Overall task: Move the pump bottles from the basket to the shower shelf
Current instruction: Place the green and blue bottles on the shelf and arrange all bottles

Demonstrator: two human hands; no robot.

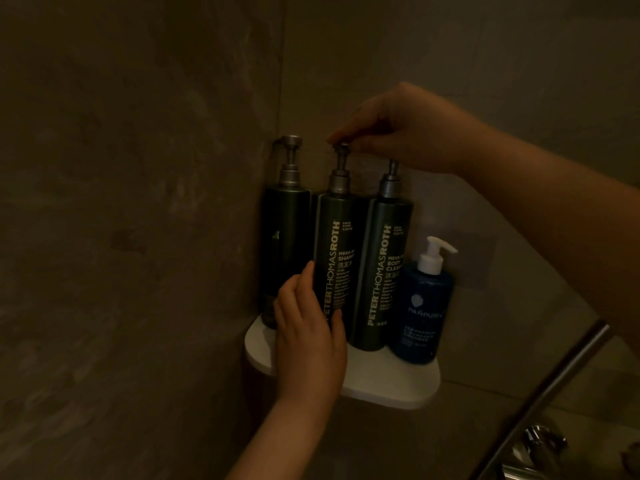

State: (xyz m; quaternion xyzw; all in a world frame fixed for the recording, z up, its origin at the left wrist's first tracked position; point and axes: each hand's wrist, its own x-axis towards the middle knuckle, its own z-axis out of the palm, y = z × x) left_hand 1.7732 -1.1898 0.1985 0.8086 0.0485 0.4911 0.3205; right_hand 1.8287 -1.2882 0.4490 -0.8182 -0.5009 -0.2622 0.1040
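Note:
Three tall dark green pump bottles stand upright in a row on the white corner shower shelf [388,386]. The left bottle [285,244] is against the wall, the middle shampoo bottle [337,258] is beside it, and the body cleanser bottle [382,271] is on the right. A shorter blue bottle with a white pump [424,306] stands at the far right. My left hand [308,334] grips the lower body of the shampoo bottle. My right hand [398,129] pinches that bottle's pump head from above. No basket is in view.
Dark stone-look tiled walls meet in the corner behind the shelf. A metal shower rail [550,386] runs diagonally at the lower right, with chrome fittings [540,445] below it. The scene is dim.

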